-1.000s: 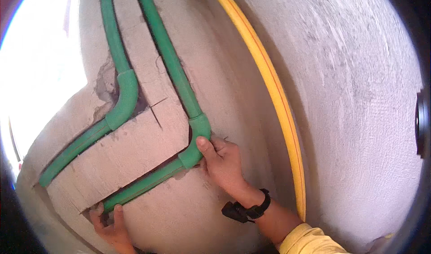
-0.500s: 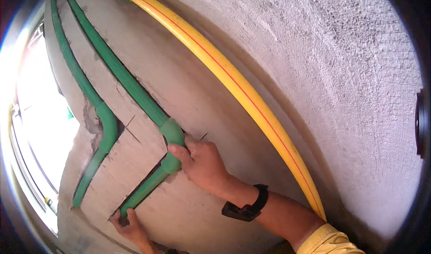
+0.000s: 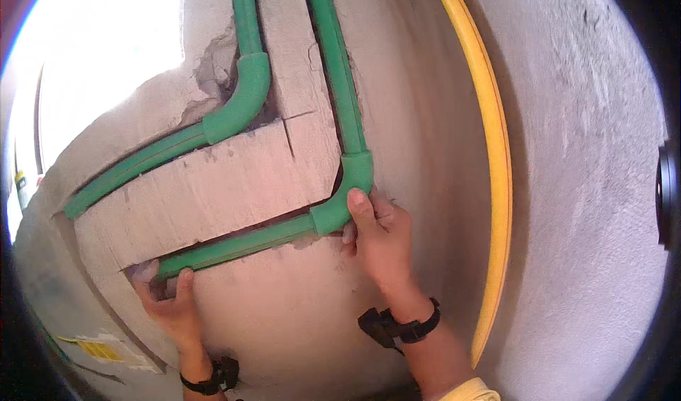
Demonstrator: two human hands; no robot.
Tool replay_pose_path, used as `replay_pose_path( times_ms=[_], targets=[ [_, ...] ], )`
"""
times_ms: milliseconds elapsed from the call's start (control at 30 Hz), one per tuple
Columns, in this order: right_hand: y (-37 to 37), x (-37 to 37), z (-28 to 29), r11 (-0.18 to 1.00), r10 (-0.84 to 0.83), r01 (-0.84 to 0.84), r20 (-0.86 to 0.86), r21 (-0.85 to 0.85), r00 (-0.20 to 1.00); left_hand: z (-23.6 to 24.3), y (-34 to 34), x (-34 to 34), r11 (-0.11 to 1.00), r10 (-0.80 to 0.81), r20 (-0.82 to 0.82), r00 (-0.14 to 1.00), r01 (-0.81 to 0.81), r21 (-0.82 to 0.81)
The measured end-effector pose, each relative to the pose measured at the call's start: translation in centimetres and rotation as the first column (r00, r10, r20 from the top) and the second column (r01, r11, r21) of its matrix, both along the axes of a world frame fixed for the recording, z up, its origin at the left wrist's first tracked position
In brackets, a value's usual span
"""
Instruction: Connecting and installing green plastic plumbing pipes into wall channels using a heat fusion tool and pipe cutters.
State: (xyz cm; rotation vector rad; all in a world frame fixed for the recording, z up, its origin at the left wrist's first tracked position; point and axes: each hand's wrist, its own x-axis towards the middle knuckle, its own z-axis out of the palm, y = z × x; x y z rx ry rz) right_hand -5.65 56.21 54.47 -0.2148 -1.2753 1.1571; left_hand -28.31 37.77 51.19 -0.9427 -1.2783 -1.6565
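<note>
A green pipe (image 3: 241, 246) lies in a groove cut into the plastered wall, running up from a green elbow fitting (image 3: 343, 204). My right hand (image 3: 385, 248) grips the outer bend of this elbow, its thumb pressed on the front. At the pipe's lower left end, my left hand (image 3: 170, 309) pinches it between thumb and fingers; some fingertips sit in the groove's corner. Above, a second green pipe (image 3: 142, 161) with its own elbow (image 3: 248, 99) follows another groove, and neither hand touches it.
A yellow pipe (image 3: 501, 167) with a red stripe runs down the corner on the right, next to a rough pale wall (image 3: 589, 188). Bright light comes through an opening (image 3: 106, 39) at upper left. A yellow patch (image 3: 101, 350) shows low on the left.
My view has turned, so the pipes look more upright and further right, and more of my left hand shows. Both hands keep their places on the pipe end and elbow.
</note>
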Motion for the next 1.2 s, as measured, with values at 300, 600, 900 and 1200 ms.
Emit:
replay_pose_path(
  times_ms=[300,600,900,1200],
  targets=[
    [-0.7,-0.1,-2.6,0.987,-0.145,0.146,-0.018,0.06,0.989,-2.3,-2.9,-1.1,0.959,-0.226,-0.071,0.972,0.235,0.157],
    [-5.4,-0.6,2.0,0.767,0.603,-0.596,-0.586,0.238,0.542,-3.0,-3.9,-0.5,0.975,-0.047,-0.194,0.98,0.087,0.205],
    [-4.1,-3.4,3.3,0.823,0.503,-0.556,-0.605,0.117,0.617,-2.2,-3.0,-2.9,0.985,-0.02,-0.249,0.968,0.062,0.161],
    [-2.7,-3.1,3.5,0.831,0.493,-0.538,-0.629,0.137,0.601,-1.4,-2.7,-1.7,0.994,-0.068,-0.292,0.954,0.09,0.063]
  ],
)
